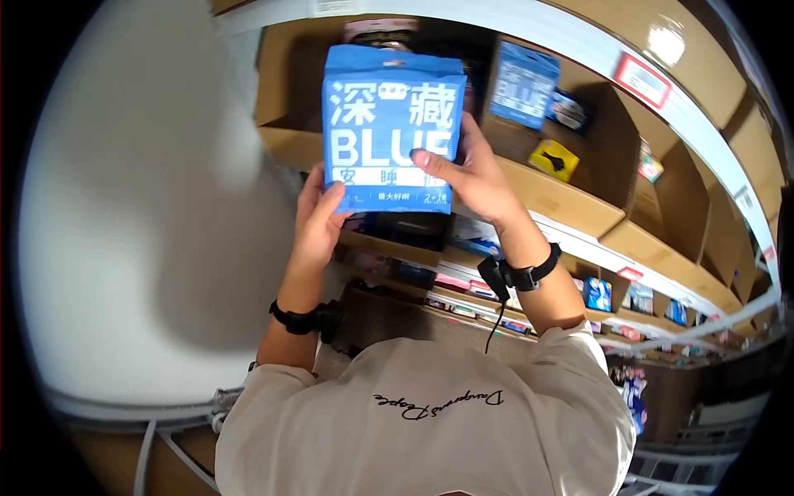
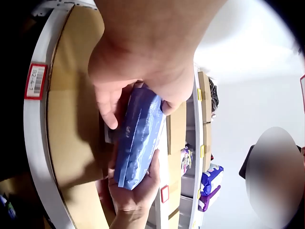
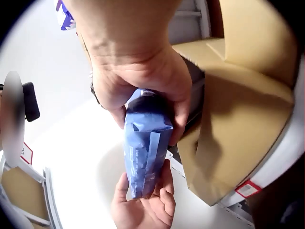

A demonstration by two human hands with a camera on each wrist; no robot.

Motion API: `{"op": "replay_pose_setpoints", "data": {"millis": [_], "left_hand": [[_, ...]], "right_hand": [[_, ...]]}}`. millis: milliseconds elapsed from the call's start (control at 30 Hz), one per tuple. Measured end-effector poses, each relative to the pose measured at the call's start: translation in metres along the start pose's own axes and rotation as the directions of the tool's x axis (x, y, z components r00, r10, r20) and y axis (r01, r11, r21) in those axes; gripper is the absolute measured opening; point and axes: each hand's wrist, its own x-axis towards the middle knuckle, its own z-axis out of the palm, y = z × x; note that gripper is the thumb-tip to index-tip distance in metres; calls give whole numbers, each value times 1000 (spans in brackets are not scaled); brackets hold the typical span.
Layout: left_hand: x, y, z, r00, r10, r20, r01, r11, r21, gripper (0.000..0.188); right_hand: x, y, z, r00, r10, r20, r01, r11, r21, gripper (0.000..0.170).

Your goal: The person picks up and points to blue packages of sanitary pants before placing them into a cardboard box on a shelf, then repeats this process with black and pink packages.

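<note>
A blue pack of sleep pants (image 1: pixel 393 128), printed in white with "BLUE" and Chinese characters, is held up in front of the shelf, its front towards the head camera. My left hand (image 1: pixel 318 223) grips its lower left corner, thumb on the front. On the right side, my right hand (image 1: pixel 480 178) holds the pack with the thumb across the front and the other fingers mostly hidden behind it. Seen in the left wrist view, the pack's narrow side (image 2: pixel 138 138) lies between both hands. The right wrist view shows its opposite side (image 3: pixel 145 148).
Behind the pack, a cardboard shelf box (image 1: pixel 281 91) holds other packages. To its right, another box holds a similar blue pack (image 1: pixel 525 87) and a yellow packet (image 1: pixel 554 159). Lower shelves carry several packages. A white wall (image 1: pixel 124 207) stands at the left.
</note>
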Motion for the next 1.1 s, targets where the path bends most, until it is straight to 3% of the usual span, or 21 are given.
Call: {"op": "replay_pose_setpoints", "data": {"millis": [133,267,367,400,433,467,533,600,633,667,733,767,833,867,933,1000,1033,1067,1100], "left_hand": [[12,-25,31,994,-44,99,43,999,20,50],[20,-45,57,994,-88,62,81,991,110,55],[24,-55,68,996,-74,45,70,995,73,55],[25,-56,70,997,-67,30,65,996,58,55],[25,-56,69,997,-68,35,66,996,59,55],[24,-56,68,998,-66,14,65,997,43,51],[21,-53,63,998,-64,-8,64,998,26,47],[18,-48,58,997,-68,-45,69,997,33,48],[17,-47,60,996,-58,-62,60,997,44,49],[15,-46,56,996,-59,-62,62,997,44,49],[11,-42,48,993,-66,-95,72,996,61,50],[9,-42,45,991,-48,-125,56,996,66,51],[4,-37,37,990,-35,-138,44,997,62,52],[1,-34,33,987,-27,-156,37,998,58,53],[-8,-29,19,987,-47,-153,55,997,51,54],[-13,-25,9,970,-150,-191,128,984,-124,53],[-15,-25,2,973,-139,-183,118,986,-117,53],[-19,-28,-5,971,-136,-195,109,983,-145,52],[-20,-31,-11,969,-138,-207,103,979,-174,51]], "right_hand": [[-37,-12,-36,998,33,-50,-31,999,36,69],[-55,-25,-61,998,54,-21,-55,997,-52,74],[-57,-29,-79,999,30,43,-16,955,-297,74],[-52,-34,-90,999,29,39,-16,954,-298,74],[-46,-42,-104,990,81,120,-28,919,-392,74],[-37,-50,-118,971,140,195,-29,875,-483,75],[-9,-57,-155,952,297,66,-161,675,-720,77],[25,-63,-197,934,353,-65,-230,450,-863,80],[38,-66,-220,930,346,-126,-257,365,-895,83],[60,-68,-239,850,481,-216,-353,214,-911,86],[82,-65,-250,780,497,-380,-462,49,-886,83],[92,-55,-259,782,495,-380,-461,49,-886,83],[109,-19,-285,792,457,-404,-519,157,-840,79],[118,-6,-295,771,506,-386,-563,260,-784,75],[126,4,-291,746,515,-423,-626,326,-708,72],[135,25,-302,753,516,-409,-633,395,-666,69],[142,36,-308,758,502,-416,-634,415,-652,63],[154,52,-315,791,422,-442,-592,347,-728,50],[153,43,-310,770,475,-426,-616,380,-690,45]]}}
